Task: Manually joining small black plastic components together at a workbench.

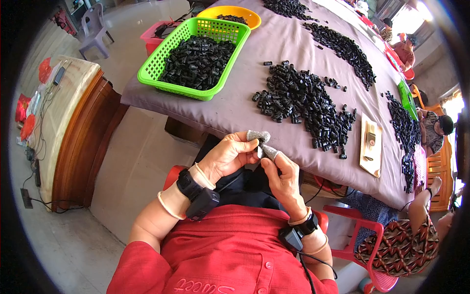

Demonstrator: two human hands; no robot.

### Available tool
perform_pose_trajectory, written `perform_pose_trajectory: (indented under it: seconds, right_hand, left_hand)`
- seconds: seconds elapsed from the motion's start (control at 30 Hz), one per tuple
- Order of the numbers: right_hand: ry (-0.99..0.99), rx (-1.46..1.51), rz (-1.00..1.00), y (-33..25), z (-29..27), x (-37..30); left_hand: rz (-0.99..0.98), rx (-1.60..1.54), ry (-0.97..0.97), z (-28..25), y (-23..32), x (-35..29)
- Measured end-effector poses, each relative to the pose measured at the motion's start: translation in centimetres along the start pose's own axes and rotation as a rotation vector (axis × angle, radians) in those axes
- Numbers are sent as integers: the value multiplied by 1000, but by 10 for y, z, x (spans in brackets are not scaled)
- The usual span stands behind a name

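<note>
Small piece [260, 152] pinched near the edge of the worktop [215, 110].
On my feed, the grip of the left hand [229, 154] is closed on it; the fingertips of the right hand [285, 181] are right at it, and I can't tell whether they have hold too. I see a grey cover [258, 135] on a left finger. Outward, I have a heap of black parts [293, 95] between one and two o'clock, a cream tray [372, 167] at three, a filled green basket [205, 94] at eleven, and a yellow bowl [253, 18] near twelve.
</note>
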State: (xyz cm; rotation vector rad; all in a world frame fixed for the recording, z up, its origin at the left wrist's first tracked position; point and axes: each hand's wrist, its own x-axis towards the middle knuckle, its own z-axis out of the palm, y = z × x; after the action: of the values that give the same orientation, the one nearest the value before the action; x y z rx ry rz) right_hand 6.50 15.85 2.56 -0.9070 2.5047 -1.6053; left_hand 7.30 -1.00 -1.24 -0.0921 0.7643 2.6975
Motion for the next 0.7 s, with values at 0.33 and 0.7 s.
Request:
perform_pose_trajectory:
  seconds: [0.33,0.7]
  right_hand:
    - [4,34,24,1,0,0]
    - [-9,23,54,0,0,1]
  left_hand:
    - [-11,1,11,2,0,0]
    - [-5,-4,39,1,-1,0]
